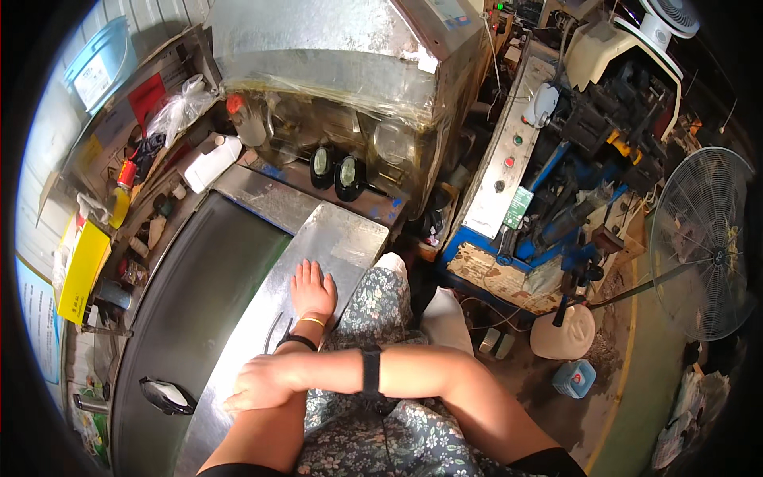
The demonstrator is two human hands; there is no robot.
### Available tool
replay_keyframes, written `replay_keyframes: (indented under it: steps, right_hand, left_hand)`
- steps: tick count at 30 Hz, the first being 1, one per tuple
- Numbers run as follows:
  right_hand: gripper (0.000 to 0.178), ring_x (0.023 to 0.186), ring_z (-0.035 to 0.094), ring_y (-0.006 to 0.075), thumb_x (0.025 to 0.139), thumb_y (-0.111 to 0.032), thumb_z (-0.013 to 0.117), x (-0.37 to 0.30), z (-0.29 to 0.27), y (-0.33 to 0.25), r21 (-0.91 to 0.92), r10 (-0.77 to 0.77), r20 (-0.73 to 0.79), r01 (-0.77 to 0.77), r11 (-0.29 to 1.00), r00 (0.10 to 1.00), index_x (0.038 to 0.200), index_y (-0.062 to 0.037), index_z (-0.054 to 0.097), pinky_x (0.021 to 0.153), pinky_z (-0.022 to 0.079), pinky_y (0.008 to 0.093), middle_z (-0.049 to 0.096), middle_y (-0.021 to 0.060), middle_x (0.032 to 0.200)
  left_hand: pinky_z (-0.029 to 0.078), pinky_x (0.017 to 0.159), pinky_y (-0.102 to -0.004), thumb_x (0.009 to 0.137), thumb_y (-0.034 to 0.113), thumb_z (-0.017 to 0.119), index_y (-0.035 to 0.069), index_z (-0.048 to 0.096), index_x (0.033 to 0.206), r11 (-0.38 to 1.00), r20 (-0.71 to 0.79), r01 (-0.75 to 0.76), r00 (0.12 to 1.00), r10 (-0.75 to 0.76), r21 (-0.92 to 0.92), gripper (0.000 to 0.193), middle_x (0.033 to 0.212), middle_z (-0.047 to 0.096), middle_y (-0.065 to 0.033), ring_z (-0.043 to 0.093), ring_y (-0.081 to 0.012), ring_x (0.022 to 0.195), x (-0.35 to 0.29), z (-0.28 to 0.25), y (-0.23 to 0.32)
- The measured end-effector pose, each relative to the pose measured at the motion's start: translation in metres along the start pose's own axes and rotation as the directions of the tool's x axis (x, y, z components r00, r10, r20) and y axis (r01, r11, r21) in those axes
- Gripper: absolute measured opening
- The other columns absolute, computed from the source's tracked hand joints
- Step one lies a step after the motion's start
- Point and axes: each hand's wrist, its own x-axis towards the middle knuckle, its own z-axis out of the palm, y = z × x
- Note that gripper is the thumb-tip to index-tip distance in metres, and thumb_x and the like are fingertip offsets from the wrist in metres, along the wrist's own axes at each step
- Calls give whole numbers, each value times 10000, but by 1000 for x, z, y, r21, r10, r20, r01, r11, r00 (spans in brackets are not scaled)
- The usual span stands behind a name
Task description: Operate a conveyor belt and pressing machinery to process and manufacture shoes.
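Note:
My left hand lies flat, palm down and fingers slightly apart, on the bare metal ledge beside the conveyor belt. A yellow bangle and a black band circle that wrist. Across my left forearm comes my right arm, and my right hand is bent round it; some fingers are hidden. On the dark belt to the left sits a black oval part with a pale, glossy face. Two similar black parts stand at the belt's far end, before the metal hood.
A large metal hood wrapped in clear film rises ahead. Right of it stands a blue machine with a button panel. A floor fan, a whitish jug and a blue container are at right. Cluttered shelving lines the left.

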Motion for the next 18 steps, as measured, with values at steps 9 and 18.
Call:
replay_keyframes:
  steps: [9, 18]
  right_hand:
    - [357, 663, 607, 421, 987, -202, 528, 16, 47, 17, -6, -239, -748, 354, 935, 619, 735, 36, 614, 600, 450, 458, 615, 244, 707]
    - [515, 1069, 637, 374, 976, -415, 545, 8, -12, -44, 127, -695, -180, 717, 685, 696, 1199, 43, 615, 929, 495, 427, 667, 202, 1141]
  left_hand:
    - [251, 1160, -503, 949, 373, 479, 31, 497, 1398, 997, -36, -15, 999, 12, -71, 565, 1496, 431, -192, 350, -348, 1420, -2, 3, -16]
    - [240, 1168, -505, 929, 351, 506, 4, 478, 1389, 984, -71, 4, 997, -17, -178, 577, 1492, 417, -209, 339, -356, 1414, 1, 3, -5]
